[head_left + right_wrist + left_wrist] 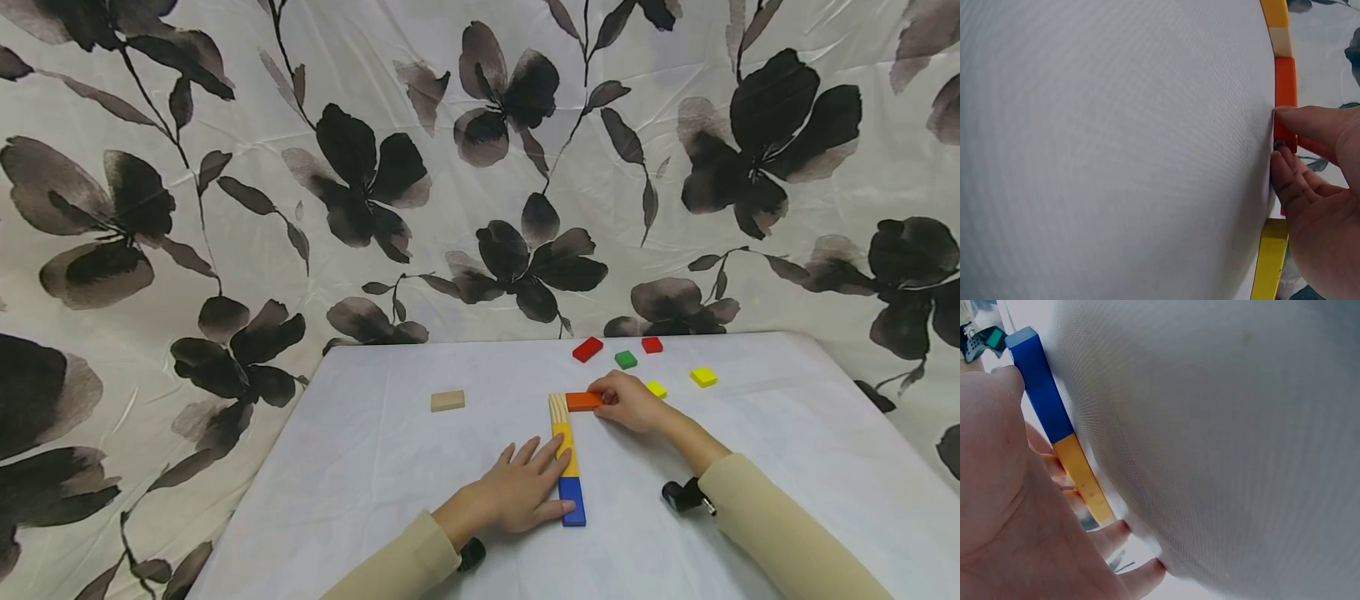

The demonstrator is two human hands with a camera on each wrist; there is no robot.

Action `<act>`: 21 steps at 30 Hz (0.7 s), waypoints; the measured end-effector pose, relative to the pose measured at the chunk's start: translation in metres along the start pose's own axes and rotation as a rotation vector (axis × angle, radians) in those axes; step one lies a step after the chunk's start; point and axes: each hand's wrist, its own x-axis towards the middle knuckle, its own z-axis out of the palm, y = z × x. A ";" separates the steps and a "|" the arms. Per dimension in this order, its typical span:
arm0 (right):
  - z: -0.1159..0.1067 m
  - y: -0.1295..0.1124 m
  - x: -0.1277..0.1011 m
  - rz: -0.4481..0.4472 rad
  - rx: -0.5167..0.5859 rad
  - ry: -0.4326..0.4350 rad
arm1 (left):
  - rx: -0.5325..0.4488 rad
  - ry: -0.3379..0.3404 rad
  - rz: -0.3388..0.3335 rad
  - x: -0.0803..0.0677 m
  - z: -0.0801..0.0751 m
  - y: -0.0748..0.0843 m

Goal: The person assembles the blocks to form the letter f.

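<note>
A column of flat rectangular blocks lies on the table, end to end: a bare wooden block (558,407) at the far end, a yellow block (567,463) in the middle and a blue block (573,500) nearest me. My left hand (513,496) rests along its left side with spread fingers, fingertips on the yellow block and thumb on the blue one. At the column's far end an orange block (582,402) points right, touching the wooden block. My right hand (628,403) pinches its right end; in the right wrist view the thumb lies against the orange block (1285,81).
Beyond my right hand lie two red blocks (587,349), a green block (626,359) and two yellow blocks (703,377), one partly behind the hand. A separate wooden block (447,401) lies to the left. Flower-patterned cloth (420,308) hangs behind the white table (360,467).
</note>
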 end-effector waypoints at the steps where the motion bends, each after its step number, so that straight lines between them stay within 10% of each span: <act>1: 0.000 0.000 0.000 -0.002 0.001 0.000 | 0.000 0.000 -0.001 0.000 0.000 0.000; 21: -0.002 0.001 -0.001 -0.014 0.001 -0.017 | 0.016 -0.009 -0.003 0.003 0.001 -0.002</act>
